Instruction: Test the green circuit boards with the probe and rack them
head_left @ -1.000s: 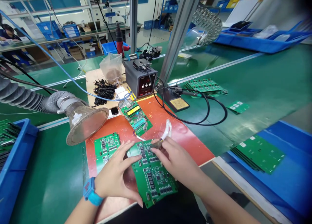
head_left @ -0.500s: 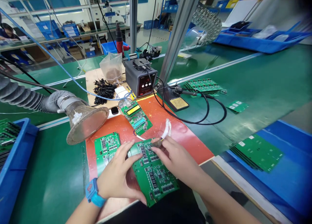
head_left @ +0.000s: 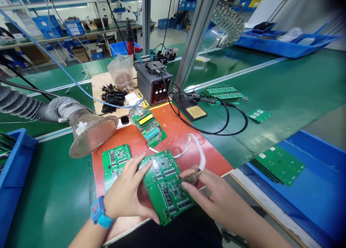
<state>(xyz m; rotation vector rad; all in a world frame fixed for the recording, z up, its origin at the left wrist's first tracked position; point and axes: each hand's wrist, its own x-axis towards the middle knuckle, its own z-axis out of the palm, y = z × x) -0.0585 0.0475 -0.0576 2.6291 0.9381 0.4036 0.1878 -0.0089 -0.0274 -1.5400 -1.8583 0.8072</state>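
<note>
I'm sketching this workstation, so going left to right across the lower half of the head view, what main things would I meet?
Blue bin, funnel-shaped hood, left hand, held circuit board, right hand, stacked green boards.

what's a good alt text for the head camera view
A person's left hand steadies a green circuit board while the right hand holds the brown end of a white cable at the board's edge. A soldering station stands beyond the red mat.
</note>
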